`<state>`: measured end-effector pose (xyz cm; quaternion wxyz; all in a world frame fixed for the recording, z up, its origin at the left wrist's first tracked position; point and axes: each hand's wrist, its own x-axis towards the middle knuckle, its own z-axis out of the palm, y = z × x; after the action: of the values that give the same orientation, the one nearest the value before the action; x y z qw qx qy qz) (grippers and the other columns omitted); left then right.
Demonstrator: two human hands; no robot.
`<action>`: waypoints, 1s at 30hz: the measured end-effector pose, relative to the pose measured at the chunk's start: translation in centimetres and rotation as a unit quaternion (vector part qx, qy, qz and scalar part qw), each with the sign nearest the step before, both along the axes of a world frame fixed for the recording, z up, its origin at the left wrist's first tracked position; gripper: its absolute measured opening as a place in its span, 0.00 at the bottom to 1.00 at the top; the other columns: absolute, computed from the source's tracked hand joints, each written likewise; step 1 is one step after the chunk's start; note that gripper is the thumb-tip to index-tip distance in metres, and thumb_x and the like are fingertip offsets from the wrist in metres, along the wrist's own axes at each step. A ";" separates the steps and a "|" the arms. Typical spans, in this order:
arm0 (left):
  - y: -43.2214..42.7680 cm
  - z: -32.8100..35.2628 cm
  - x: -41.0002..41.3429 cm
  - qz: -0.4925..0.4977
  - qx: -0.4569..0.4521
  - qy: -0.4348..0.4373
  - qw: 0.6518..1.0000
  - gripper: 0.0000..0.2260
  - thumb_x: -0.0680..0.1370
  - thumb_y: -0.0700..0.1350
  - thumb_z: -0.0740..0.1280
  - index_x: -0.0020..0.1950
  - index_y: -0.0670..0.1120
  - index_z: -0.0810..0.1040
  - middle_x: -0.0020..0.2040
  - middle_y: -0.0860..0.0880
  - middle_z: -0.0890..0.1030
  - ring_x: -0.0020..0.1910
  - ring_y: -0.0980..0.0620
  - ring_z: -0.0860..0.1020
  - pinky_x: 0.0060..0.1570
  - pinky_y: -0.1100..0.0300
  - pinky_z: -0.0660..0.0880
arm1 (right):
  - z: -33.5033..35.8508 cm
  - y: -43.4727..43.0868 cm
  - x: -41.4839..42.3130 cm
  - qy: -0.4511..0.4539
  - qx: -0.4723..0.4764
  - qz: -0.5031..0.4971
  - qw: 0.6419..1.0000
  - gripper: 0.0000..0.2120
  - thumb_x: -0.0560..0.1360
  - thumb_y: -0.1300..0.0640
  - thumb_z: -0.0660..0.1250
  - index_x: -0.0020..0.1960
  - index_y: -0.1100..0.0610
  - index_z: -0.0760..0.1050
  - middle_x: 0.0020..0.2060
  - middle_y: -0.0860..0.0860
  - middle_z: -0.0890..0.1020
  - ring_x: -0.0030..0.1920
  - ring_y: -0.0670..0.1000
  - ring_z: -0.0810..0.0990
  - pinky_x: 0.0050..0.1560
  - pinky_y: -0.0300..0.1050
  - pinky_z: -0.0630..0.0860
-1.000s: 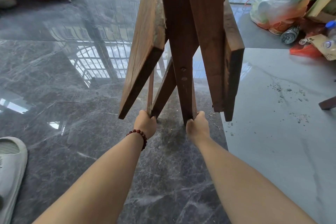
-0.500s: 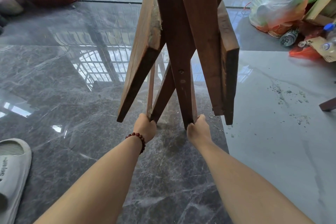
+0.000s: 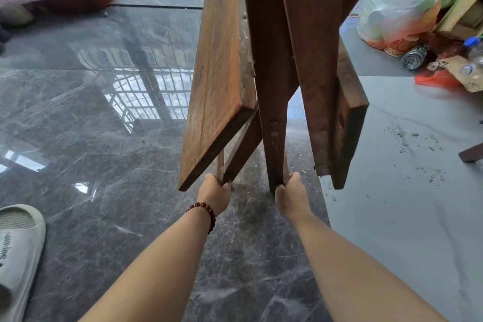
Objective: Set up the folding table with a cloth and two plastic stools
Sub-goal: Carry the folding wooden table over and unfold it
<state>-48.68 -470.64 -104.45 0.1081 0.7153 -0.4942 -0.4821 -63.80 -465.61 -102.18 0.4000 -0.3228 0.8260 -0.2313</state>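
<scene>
The left hand [image 3: 213,195] and right hand [image 3: 290,196], fingers clamped round the table legs [image 3: 273,123], should spread them evenly and slowly.

Brown wooden folding table [image 3: 222,81] upright (folded), leaves hanging.

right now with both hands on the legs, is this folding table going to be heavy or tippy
Probably heavy: the folding table has thick wooden boards. Likely tippy too: it is tall and narrow over a glossy floor, and the left hand and right hand grip only leg ends.
</scene>
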 end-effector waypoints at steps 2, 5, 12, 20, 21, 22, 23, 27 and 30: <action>0.0 0.0 0.0 -0.004 0.002 -0.002 1.000 0.09 0.79 0.45 0.62 0.55 0.41 0.68 0.50 0.41 0.78 0.47 0.44 0.78 0.49 0.51 0.75 | 0.0 -0.1 -0.1 -0.002 0.002 0.003 1.000 0.09 0.78 0.66 0.55 0.58 0.60 0.64 0.55 0.60 0.76 0.55 0.61 0.78 0.53 0.53 0.77; -0.1 -0.3 0.0 -0.024 -0.004 -0.017 1.000 0.09 0.80 0.44 0.61 0.56 0.40 0.68 0.49 0.42 0.77 0.44 0.46 0.76 0.47 0.51 0.74 | 0.0 0.0 -0.3 -0.001 0.004 0.006 1.000 0.08 0.78 0.66 0.55 0.57 0.59 0.64 0.54 0.59 0.77 0.52 0.59 0.77 0.51 0.52 0.76; 0.1 -0.5 -0.2 -0.048 0.000 -0.038 0.998 0.06 0.80 0.43 0.59 0.53 0.41 0.67 0.47 0.42 0.76 0.43 0.46 0.76 0.51 0.49 0.75 | 0.0 0.1 -0.9 -0.005 0.008 0.016 1.000 0.08 0.79 0.65 0.55 0.58 0.59 0.63 0.54 0.59 0.77 0.54 0.59 0.78 0.54 0.53 0.78; 0.0 -0.8 -0.3 -0.018 -0.021 -0.022 0.999 0.06 0.79 0.40 0.59 0.54 0.40 0.67 0.47 0.43 0.75 0.38 0.49 0.73 0.37 0.56 0.69 | 0.3 0.0 -1.1 0.009 0.005 0.017 1.000 0.08 0.79 0.66 0.55 0.56 0.59 0.63 0.54 0.59 0.77 0.51 0.58 0.78 0.50 0.51 0.77; -0.1 -0.6 -0.3 -0.019 -0.028 -0.022 0.999 0.05 0.79 0.40 0.59 0.53 0.40 0.67 0.48 0.43 0.74 0.39 0.49 0.73 0.38 0.56 0.69 | 0.5 0.0 -1.1 0.011 0.002 0.016 1.000 0.08 0.79 0.66 0.55 0.57 0.59 0.64 0.54 0.59 0.77 0.51 0.58 0.78 0.49 0.51 0.77; 0.0 -0.5 -0.3 -0.019 -0.030 -0.023 0.999 0.04 0.79 0.40 0.58 0.53 0.41 0.67 0.48 0.44 0.74 0.40 0.49 0.73 0.39 0.56 0.68 | 0.6 0.0 -1.2 0.012 0.000 0.016 1.000 0.09 0.79 0.66 0.55 0.58 0.59 0.64 0.55 0.59 0.77 0.52 0.59 0.78 0.50 0.51 0.77; 0.0 -0.3 -0.3 -0.017 -0.033 -0.023 0.999 0.05 0.79 0.40 0.59 0.53 0.40 0.67 0.48 0.44 0.74 0.41 0.49 0.72 0.40 0.57 0.68 | 0.7 0.1 -1.2 0.014 -0.002 0.018 1.000 0.09 0.79 0.66 0.55 0.59 0.59 0.64 0.55 0.59 0.77 0.53 0.59 0.78 0.52 0.52 0.77; 0.5 -0.3 -0.2 -0.027 -0.029 -0.035 0.999 0.06 0.80 0.41 0.59 0.53 0.40 0.67 0.47 0.43 0.74 0.37 0.52 0.71 0.34 0.60 0.67 | 0.5 0.7 -1.0 0.007 0.002 0.014 1.000 0.09 0.78 0.66 0.55 0.58 0.60 0.64 0.55 0.60 0.77 0.52 0.59 0.78 0.49 0.50 0.77; 0.7 -0.7 -0.2 -0.020 -0.021 -0.039 0.999 0.07 0.80 0.42 0.60 0.55 0.40 0.67 0.46 0.44 0.74 0.38 0.50 0.73 0.36 0.58 0.68 | 0.1 0.8 -0.9 0.003 -0.001 0.011 1.000 0.09 0.79 0.65 0.56 0.57 0.58 0.63 0.55 0.59 0.77 0.53 0.59 0.79 0.51 0.52 0.78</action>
<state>-48.90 -469.96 -105.13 0.0939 0.7210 -0.5223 -0.4455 -64.68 -464.80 -102.06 0.3996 -0.3329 0.8236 -0.2264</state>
